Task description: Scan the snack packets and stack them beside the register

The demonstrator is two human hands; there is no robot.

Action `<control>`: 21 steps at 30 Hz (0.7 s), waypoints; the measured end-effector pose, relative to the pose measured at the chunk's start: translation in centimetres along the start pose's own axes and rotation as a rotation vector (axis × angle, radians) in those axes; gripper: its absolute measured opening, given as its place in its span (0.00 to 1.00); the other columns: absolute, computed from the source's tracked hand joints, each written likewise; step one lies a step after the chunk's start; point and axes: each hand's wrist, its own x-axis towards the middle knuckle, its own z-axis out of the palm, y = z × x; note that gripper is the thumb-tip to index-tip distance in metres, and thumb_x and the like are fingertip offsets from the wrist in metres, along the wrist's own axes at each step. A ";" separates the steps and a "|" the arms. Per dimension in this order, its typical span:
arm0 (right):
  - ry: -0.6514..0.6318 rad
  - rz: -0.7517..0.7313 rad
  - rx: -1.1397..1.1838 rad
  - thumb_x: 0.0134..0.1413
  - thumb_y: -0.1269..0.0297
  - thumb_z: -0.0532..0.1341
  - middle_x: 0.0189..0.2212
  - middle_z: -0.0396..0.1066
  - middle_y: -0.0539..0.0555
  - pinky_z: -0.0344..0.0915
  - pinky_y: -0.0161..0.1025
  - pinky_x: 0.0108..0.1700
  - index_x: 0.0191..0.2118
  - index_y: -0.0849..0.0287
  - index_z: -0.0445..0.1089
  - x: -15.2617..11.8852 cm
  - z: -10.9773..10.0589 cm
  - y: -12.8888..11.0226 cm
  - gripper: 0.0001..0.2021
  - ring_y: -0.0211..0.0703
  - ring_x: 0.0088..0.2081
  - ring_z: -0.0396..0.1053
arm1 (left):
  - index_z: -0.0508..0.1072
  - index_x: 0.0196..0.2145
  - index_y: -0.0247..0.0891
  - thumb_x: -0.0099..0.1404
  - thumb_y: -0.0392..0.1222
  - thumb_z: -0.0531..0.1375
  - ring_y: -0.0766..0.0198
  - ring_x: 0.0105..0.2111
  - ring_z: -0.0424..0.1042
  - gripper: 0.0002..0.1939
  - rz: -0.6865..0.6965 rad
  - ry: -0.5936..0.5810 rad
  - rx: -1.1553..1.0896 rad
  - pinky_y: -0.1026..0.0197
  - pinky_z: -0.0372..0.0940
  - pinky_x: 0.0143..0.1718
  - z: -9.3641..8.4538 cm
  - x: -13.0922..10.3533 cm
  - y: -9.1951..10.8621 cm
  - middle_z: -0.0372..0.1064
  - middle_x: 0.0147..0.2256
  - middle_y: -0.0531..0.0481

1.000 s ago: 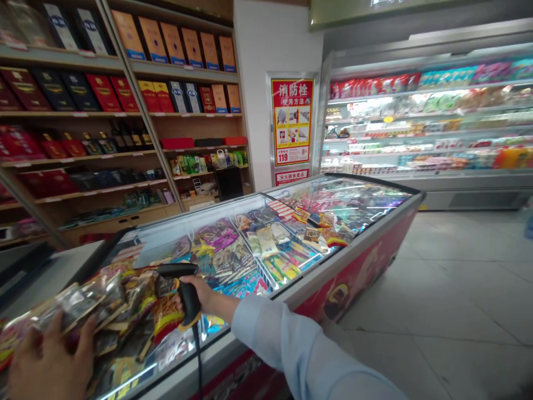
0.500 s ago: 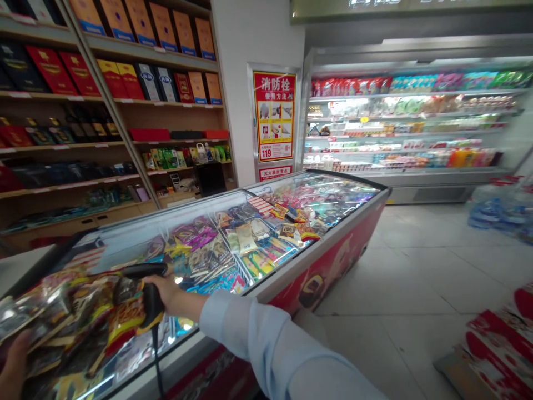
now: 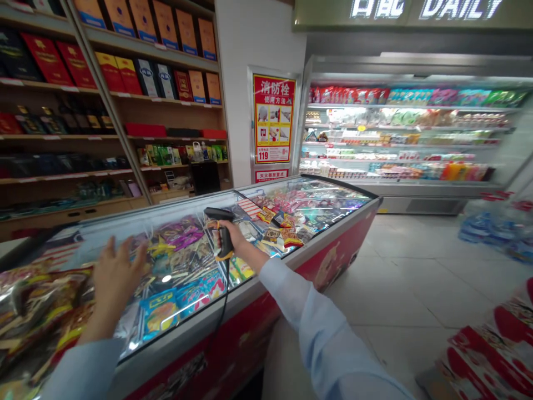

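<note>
My right hand (image 3: 230, 234) grips a black and yellow barcode scanner (image 3: 224, 240) above the glass top of a chest freezer (image 3: 328, 266). A cord (image 3: 225, 300) hangs from the scanner's handle over the freezer's front edge. At the left, my left hand (image 3: 119, 269) hovers over the glass, fingers spread, holding nothing. Beside it lies a heap of snack packets (image 3: 41, 316) on the freezer's near left end. Farther along the glass, beyond the scanner, sit a few more packets (image 3: 283, 226). Colourful ice cream packs (image 3: 160, 311) show through the glass.
Shelves with boxes and bottles (image 3: 162, 83) stand along the left wall. A lit open fridge (image 3: 408, 128) fills the back right. Bottled water packs (image 3: 495, 222) and red and white cartons (image 3: 487, 350) are on the floor at right. A fire hydrant notice (image 3: 273, 119) hangs on the wall.
My right hand has carried the scanner right and away from the heap, up along the freezer. My left hand has come off the heap's left side, rising rightward with fingers spread.
</note>
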 end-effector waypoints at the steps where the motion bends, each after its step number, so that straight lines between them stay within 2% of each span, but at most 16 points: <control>1: 0.040 -0.018 -0.025 0.54 0.54 0.57 0.14 0.63 0.46 0.60 0.32 0.17 0.26 0.60 0.63 -0.6 -1.5 -1.0 0.14 0.34 0.13 0.59 | 0.66 0.53 0.40 0.65 0.57 0.50 0.49 0.63 0.52 0.26 0.079 -0.033 -0.029 0.44 0.53 0.59 0.8 0.2 2.7 0.52 0.63 0.43; 4: 0.134 -0.081 -0.039 0.52 0.54 0.58 0.14 0.63 0.46 0.58 0.31 0.17 0.26 0.59 0.62 -2.2 -6.0 -3.7 0.13 0.33 0.14 0.59 | 0.67 0.53 0.34 0.65 0.58 0.47 0.44 0.61 0.54 0.29 0.170 -0.102 -0.135 0.43 0.51 0.60 3.0 -0.1 8.7 0.51 0.63 0.35; 7: 0.211 -0.138 -0.036 0.51 0.55 0.59 0.15 0.63 0.47 0.59 0.32 0.18 0.25 0.58 0.61 -3.5 -10.3 -6.2 0.13 0.33 0.15 0.59 | 0.67 0.53 0.34 0.65 0.58 0.47 0.44 0.61 0.54 0.29 0.221 -0.160 -0.249 0.42 0.51 0.59 5.8 -1.3 12.9 0.52 0.62 0.34; 12: 0.345 -0.158 -0.087 0.51 0.51 0.57 0.14 0.61 0.48 0.57 0.33 0.17 0.23 0.57 0.61 -5.0 -16.6 -9.3 0.16 0.34 0.15 0.58 | 0.65 0.54 0.35 0.67 0.52 0.49 0.47 0.61 0.56 0.24 0.393 -0.301 -0.297 0.44 0.54 0.59 10.8 -6.0 19.4 0.53 0.62 0.34; 14: 0.351 -0.145 -0.078 0.50 0.49 0.58 0.14 0.62 0.48 0.57 0.34 0.17 0.23 0.57 0.62 -5.5 -18.8 -9.7 0.16 0.35 0.15 0.57 | 0.64 0.56 0.35 0.66 0.50 0.50 0.47 0.60 0.57 0.24 0.510 -0.400 -0.294 0.44 0.54 0.59 12.5 -8.1 21.8 0.53 0.62 0.36; 16: 0.363 -0.164 -0.077 0.49 0.49 0.59 0.15 0.61 0.49 0.57 0.33 0.17 0.24 0.57 0.63 -5.9 -20.9 -9.6 0.16 0.35 0.15 0.58 | 0.61 0.58 0.36 0.67 0.47 0.50 0.48 0.60 0.57 0.24 0.565 -0.469 -0.303 0.44 0.55 0.58 14.0 -9.6 23.8 0.53 0.62 0.37; 21: 0.363 -0.165 -0.016 0.48 0.50 0.60 0.15 0.63 0.49 0.57 0.32 0.17 0.22 0.58 0.64 -5.9 -24.8 -7.4 0.16 0.33 0.15 0.59 | 0.57 0.61 0.38 0.68 0.44 0.49 0.52 0.59 0.59 0.24 0.626 -0.603 -0.316 0.48 0.58 0.57 17.1 -10.4 26.2 0.54 0.62 0.37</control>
